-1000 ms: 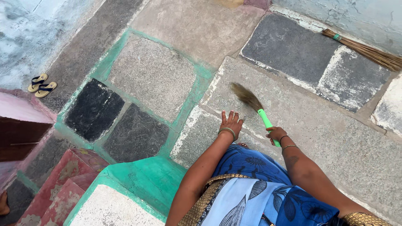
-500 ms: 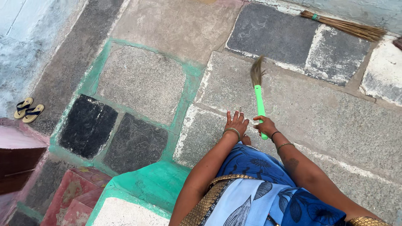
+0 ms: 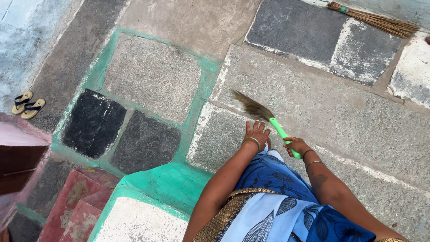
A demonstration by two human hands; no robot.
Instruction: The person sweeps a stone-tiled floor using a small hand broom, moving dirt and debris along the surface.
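My right hand (image 3: 296, 145) grips the bright green handle of a short grass broom (image 3: 264, 116). Its brown bristles point up and to the left, low over a grey stone slab (image 3: 322, 112). My left hand (image 3: 257, 132) hangs with its fingers apart just left of the broom handle and holds nothing. Both wrists carry bangles. Below my arms a blue patterned cloth with a gold border (image 3: 273, 201) fills the lower part of the view.
A second long brown broom (image 3: 371, 20) lies by the wall at the top right. A pair of sandals (image 3: 27, 105) sits at the left edge. Green-painted joints (image 3: 204, 85) run between the slabs; a green and white step (image 3: 148, 201) and red steps (image 3: 74, 206) lie at the lower left.
The broom swung from pointing up-left to straight up, then back down to the left. Both hands stayed close together, and the view drifted slightly.
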